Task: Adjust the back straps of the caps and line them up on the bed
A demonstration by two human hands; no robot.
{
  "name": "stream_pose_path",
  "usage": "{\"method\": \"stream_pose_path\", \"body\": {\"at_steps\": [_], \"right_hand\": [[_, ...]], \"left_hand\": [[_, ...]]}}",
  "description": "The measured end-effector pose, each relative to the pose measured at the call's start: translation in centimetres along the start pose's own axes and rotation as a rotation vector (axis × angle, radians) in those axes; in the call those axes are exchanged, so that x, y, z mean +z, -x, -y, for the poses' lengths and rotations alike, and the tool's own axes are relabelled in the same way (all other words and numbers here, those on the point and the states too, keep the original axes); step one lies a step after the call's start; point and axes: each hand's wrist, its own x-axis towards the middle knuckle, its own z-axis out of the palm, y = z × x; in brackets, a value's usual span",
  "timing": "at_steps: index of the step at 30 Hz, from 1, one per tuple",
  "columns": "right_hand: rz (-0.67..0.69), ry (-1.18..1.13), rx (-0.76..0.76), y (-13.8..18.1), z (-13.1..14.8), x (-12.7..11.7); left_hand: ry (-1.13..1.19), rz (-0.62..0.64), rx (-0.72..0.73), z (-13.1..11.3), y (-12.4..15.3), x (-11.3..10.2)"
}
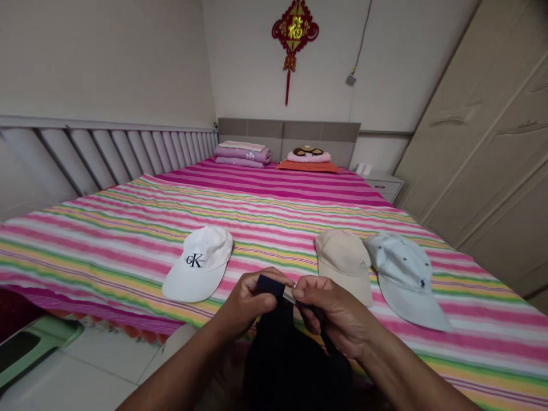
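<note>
A dark navy cap hangs in front of me, held by both hands at its back strap. My left hand pinches the strap's dark end. My right hand pinches the small pale metal buckle right beside it. On the striped bed beyond lie a white cap with a dark logo to the left, a beige cap and a pale blue cap to the right.
The striped bedsheet covers a wide bed. Folded purple bedding and a pink pillow sit at the headboard. A wardrobe stands at right, a nightstand by it, a green stool on the floor at left.
</note>
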Motion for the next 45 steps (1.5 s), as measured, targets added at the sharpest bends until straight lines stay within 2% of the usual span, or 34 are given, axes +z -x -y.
{"method": "stream_pose_path", "body": {"at_steps": [3,6,13,17,22,26,28,31,33,40,45], "right_hand": [[-0.022,-0.003,-0.007,-0.2,-0.3,-0.1],[-0.051,0.022,-0.004,-0.4,-0.8,-0.1],[-0.076,0.041,0.029,-0.6,-1.3,-0.2],[-0.004,0.033,0.082,-0.5,-1.4,-0.5],[0.087,-0.077,0.071,-0.2,-1.7,-1.4],[0.115,-0.125,0.052,-0.1,-1.7,-1.8],[0.115,-0.128,0.052,-0.1,-1.6,-2.0],[0.113,-0.126,0.055,-0.1,-1.5,-2.3],[0.111,-0.125,0.058,-0.1,-1.5,-2.5],[0.104,-0.14,0.042,0.1,-1.4,-2.5],[0.123,-0.104,0.037,-0.1,-1.6,-2.5]], "left_hand": [[0.107,-0.024,-0.152,-0.3,-0.1,0.1],[0.068,-0.034,-0.346,-0.4,-0.5,0.0],[-0.051,-0.008,-0.499,-0.3,-0.8,-0.6],[0.122,0.008,-0.644,0.0,-0.7,-0.5],[0.219,-0.011,-0.645,0.3,-0.3,-0.2],[0.303,-0.027,-0.7,0.4,-0.5,-0.6],[0.353,-0.004,-0.714,0.5,-0.8,-1.0],[0.405,0.109,-0.725,0.8,-1.2,-1.8],[0.38,0.153,-0.742,1.2,-1.4,-2.1],[0.203,0.151,-0.782,2.7,-1.8,-1.8],[0.123,0.158,-0.785,2.7,-2.1,-1.3]]}}
